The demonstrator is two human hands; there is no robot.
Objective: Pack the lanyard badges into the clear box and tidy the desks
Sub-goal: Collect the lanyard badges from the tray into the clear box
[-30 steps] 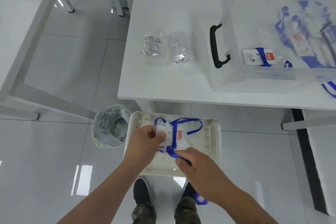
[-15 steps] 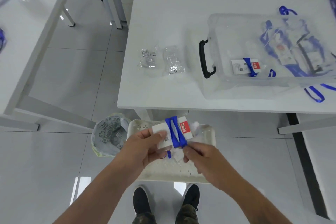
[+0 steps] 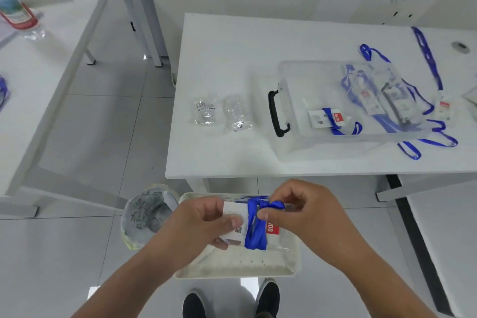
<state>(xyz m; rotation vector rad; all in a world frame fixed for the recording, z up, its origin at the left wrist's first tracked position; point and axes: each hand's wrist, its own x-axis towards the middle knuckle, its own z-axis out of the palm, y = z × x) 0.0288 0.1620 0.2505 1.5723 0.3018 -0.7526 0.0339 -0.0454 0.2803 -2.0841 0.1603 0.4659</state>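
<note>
Pinching a blue strap [image 3: 271,205] between curled fingers [image 3: 265,215], the right hand [image 3: 307,217] holds the lanyard wound round one badge [image 3: 238,219], while the left hand [image 3: 196,224] grips the badge's white end, thumb on top and fingers curled beneath. The badge carries a red label [image 3: 273,229] with white letters, partly covered, and a small square code; it sits in the air just above a white perforated tray [image 3: 242,264] on the floor, beside a lined bin [image 3: 148,214]. Two black shoes [image 3: 268,299] show below the tray. On the white surface [image 3: 232,59] ahead stands one clear box [image 3: 291,144] with a black handle [image 3: 276,113]; inside lie one wrapped badge with a red "UHOO" label [image 3: 326,119] and a bundle of further badges [image 3: 374,93], too tangled to count. Blue straps [image 3: 436,141] trail over its far rim, and one more badge [image 3: 444,110] lies on the surface just beside the box. Two crumpled clear wrappers [image 3: 205,112] lie left of the handle, one printed "UHOO". A bottle with a red band [image 3: 15,15] lies on the neighbouring surface at left.
</note>
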